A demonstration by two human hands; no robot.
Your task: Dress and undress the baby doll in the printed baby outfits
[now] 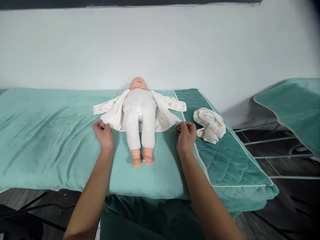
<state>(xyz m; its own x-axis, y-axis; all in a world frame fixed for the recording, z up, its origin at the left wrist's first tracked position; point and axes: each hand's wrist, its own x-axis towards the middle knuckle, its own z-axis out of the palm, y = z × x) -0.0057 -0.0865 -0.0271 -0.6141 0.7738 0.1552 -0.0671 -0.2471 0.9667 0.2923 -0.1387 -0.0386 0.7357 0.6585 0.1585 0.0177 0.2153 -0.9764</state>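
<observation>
A baby doll [140, 104] with a white cloth body lies on its back, head toward the wall and bare feet toward me. Under it, a white baby jacket [165, 117] with small prints is spread open, its sleeves stretched out to both sides; the doll's arms cannot be made out. My left hand [103, 134] is closed in a pinch at the jacket's lower left corner. At the lower right corner, the fingers of my right hand [186, 134] pinch the hem. Both front panels are drawn outward, away from the doll's legs.
A crumpled white printed cloth [210, 124] lies right of my right hand. The bed has a light green cover [50, 140] and a darker quilted one [232, 166]. Behind stands a white wall [160, 43]. On the right are a metal frame [280, 157] and another green cover [297, 106].
</observation>
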